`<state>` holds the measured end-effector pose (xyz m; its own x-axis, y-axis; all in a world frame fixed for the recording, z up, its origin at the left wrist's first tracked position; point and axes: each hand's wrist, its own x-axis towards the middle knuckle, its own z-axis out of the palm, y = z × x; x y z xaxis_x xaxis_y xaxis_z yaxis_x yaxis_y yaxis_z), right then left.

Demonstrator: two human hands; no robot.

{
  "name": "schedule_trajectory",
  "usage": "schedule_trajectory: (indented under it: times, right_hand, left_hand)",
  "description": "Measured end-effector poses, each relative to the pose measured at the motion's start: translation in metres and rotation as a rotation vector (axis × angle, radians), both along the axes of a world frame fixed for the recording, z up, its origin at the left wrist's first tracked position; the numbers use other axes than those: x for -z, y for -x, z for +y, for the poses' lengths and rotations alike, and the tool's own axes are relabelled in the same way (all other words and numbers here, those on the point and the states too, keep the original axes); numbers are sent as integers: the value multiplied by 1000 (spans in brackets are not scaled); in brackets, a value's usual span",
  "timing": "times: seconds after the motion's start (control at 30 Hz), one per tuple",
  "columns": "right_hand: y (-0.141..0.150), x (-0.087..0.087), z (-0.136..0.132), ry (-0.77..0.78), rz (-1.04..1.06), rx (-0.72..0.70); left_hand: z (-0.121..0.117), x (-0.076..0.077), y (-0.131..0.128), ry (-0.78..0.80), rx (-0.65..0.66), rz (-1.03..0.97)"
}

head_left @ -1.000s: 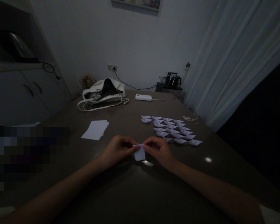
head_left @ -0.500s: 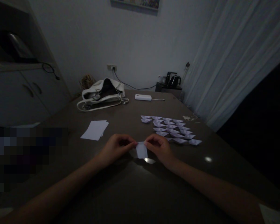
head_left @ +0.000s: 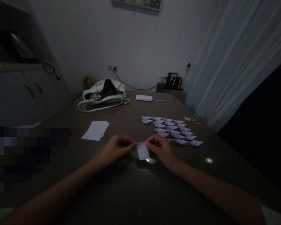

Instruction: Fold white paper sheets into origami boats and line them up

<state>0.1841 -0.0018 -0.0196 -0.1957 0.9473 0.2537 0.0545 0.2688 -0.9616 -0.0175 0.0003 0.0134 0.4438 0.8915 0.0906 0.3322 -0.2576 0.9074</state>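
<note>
Between my two hands hangs a small piece of white paper (head_left: 143,152), held by its upper edge just above the dark table (head_left: 131,200). My left hand (head_left: 119,147) pinches the upper left corner between thumb and fingers. At the upper right corner, my right hand (head_left: 161,150) grips the same paper in a like pinch. Several folded white paper boats (head_left: 173,132) stand in rows beyond my right hand. Left of my left hand lies a small stack of white paper sheets (head_left: 95,130).
A white handbag (head_left: 104,95) lies open at the table's far left. Near the far edge is a white power strip or similar device (head_left: 144,98) with a short cable. Paper scraps (head_left: 189,119) lie by the right edge. A kettle (head_left: 175,81) stands beyond the table.
The lower part of the held paper has swung slightly to the right. Both hands keep their pinch and have hardly moved.
</note>
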Motion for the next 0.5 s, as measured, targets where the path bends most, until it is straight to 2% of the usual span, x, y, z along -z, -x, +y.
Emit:
schedule_trajectory:
  times: [0.2,0.5]
  right_hand:
    - [0,4,3,17,20,27]
    - [0,3,1,4,-11,-16]
  left_hand:
    - [1,3,1,-6,12,37]
    - [2,6,1,-2,31,28]
